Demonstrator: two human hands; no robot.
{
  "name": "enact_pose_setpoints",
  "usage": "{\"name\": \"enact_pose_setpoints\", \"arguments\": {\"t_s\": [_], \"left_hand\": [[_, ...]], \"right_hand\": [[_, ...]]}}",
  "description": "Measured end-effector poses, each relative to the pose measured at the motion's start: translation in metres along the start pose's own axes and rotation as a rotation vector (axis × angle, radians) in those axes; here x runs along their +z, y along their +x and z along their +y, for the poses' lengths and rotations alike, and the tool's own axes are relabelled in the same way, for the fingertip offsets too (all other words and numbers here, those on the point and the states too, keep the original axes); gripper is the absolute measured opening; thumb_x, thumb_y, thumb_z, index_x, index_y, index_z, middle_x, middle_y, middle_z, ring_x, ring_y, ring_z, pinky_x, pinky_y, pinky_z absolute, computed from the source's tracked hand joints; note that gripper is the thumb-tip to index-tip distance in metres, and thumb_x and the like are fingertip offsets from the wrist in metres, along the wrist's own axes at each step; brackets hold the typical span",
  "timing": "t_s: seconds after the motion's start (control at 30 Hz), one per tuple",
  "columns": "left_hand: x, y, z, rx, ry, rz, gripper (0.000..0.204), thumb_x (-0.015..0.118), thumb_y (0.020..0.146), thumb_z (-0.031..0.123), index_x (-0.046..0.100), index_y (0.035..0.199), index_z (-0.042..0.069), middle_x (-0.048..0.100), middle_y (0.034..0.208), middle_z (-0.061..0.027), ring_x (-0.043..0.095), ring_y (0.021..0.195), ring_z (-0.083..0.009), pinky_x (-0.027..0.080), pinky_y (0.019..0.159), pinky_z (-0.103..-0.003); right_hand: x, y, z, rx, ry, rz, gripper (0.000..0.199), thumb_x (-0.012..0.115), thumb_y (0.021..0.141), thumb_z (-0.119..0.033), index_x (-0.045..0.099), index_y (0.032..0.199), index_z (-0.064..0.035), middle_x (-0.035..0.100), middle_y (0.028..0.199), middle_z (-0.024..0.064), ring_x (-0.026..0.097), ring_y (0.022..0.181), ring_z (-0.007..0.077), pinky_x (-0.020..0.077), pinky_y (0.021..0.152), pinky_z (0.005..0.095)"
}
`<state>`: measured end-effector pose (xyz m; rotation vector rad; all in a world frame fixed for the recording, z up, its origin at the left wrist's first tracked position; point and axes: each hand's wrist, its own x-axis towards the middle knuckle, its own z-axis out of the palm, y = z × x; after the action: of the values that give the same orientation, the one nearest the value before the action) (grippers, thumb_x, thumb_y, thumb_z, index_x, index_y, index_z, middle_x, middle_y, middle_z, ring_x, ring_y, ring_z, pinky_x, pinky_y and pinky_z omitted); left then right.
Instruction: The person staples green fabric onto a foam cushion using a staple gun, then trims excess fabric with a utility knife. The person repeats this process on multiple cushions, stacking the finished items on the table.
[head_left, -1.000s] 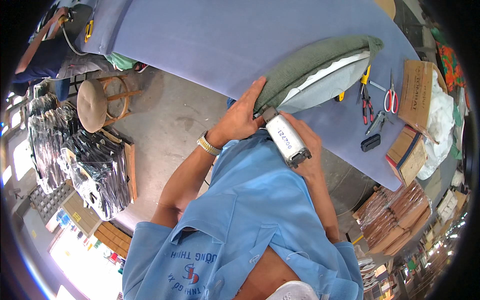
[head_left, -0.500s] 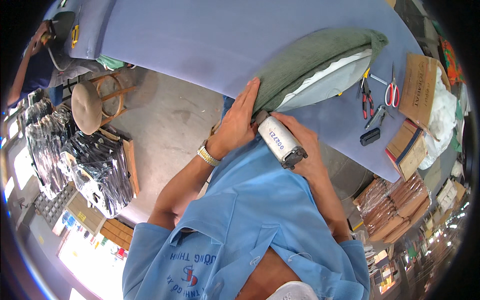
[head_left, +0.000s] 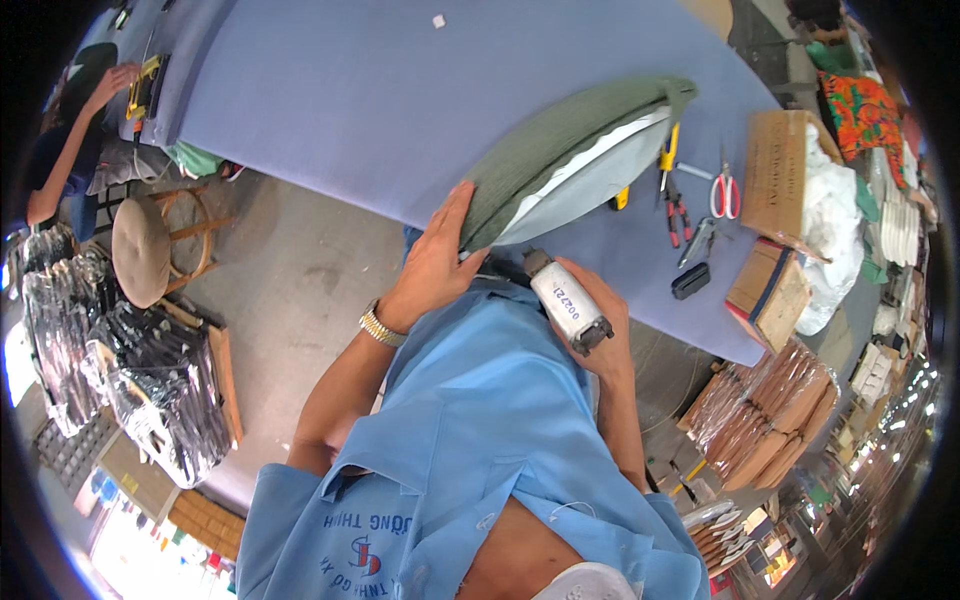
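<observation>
A green fabric-covered seat cushion (head_left: 560, 140) stands tilted on the blue-topped table, its pale underside (head_left: 590, 195) turned toward my right. My left hand (head_left: 440, 250), with a watch on the wrist, grips its near corner, fingers over the green fabric and thumb at the lower edge. In my right hand (head_left: 605, 310) is a silver, cylindrical-bodied staple gun (head_left: 570, 302), held just right of that corner and apart from the cushion. My right fingers are wrapped round it and partly hidden behind its body.
Right on the table (head_left: 330, 110) lie scissors (head_left: 724, 195), red-handled pliers (head_left: 677, 215), a grey hand tool (head_left: 697, 243), a black block (head_left: 690, 281) and a cardboard box (head_left: 775, 170). A round stool (head_left: 140, 250) and wrapped stacks stand left. Another person's arm (head_left: 75, 140) is far left.
The staple gun has drawn back from the cushion's near corner, leaving a gap. My left hand still grips the cushion. The whole view has shifted somewhat. The other person's hand has moved to a yellow tool.
</observation>
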<state>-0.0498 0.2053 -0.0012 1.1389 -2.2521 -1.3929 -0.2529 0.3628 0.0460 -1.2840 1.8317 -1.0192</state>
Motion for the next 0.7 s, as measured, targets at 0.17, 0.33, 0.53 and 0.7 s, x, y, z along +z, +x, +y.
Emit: {"name": "enact_pose_setpoints", "arguments": {"t_s": [0.17, 0.33, 0.53, 0.7], "left_hand": [[-0.005, 0.0, 0.0, 0.059, -0.017, 0.034, 0.085, 0.074, 0.089, 0.009, 0.029, 0.161, 0.001, 0.04, 0.16, -0.0276, 0.04, 0.149, -0.0402, 0.036, 0.121, -0.044], [-0.007, -0.006, -0.006, 0.07, -0.056, 0.032, 0.085, 0.073, 0.089, 0.009, 0.029, 0.161, 0.0, 0.039, 0.162, -0.0258, 0.036, 0.152, -0.0393, 0.032, 0.124, -0.043], [-0.01, 0.003, 0.014, 0.155, -0.043, -0.048, 0.086, 0.073, 0.088, 0.008, 0.029, 0.162, 0.004, 0.032, 0.165, -0.0271, 0.034, 0.152, -0.0425, 0.032, 0.124, -0.044], [-0.018, 0.019, 0.0, 0.356, -0.007, -0.113, 0.084, 0.067, 0.091, 0.005, 0.024, 0.163, -0.001, 0.024, 0.168, -0.0281, 0.024, 0.156, -0.0452, 0.025, 0.126, -0.046]], "right_hand": [[-0.002, 0.008, 0.067, 0.304, -0.412, 0.035, 0.072, 0.079, 0.075, -0.011, 0.057, 0.143, -0.0058, 0.065, 0.123, 0.0206, 0.065, 0.112, 0.0423, 0.0519, 0.099, 0.0448], [0.039, 0.043, 0.124, 0.147, -0.372, 0.285, 0.068, 0.077, 0.084, -0.013, 0.052, 0.146, -0.0051, 0.059, 0.133, 0.0217, 0.062, 0.115, 0.0421, 0.0507, 0.101, 0.0476], [0.013, 0.106, 0.114, 0.256, 0.42, 0.481, 0.042, 0.05, 0.109, -0.026, 0.061, 0.133, 0.006, 0.063, 0.129, 0.023, 0.064, 0.113, 0.0377, 0.0502, 0.1, 0.0434], [-0.003, 0.153, 0.032, 0.254, 0.128, 0.471, 0.083, 0.061, 0.093, -0.068, 0.059, 0.134, 0.0049, 0.068, 0.12, 0.0283, 0.068, 0.11, 0.0437, 0.0539, 0.094, 0.049]]}}
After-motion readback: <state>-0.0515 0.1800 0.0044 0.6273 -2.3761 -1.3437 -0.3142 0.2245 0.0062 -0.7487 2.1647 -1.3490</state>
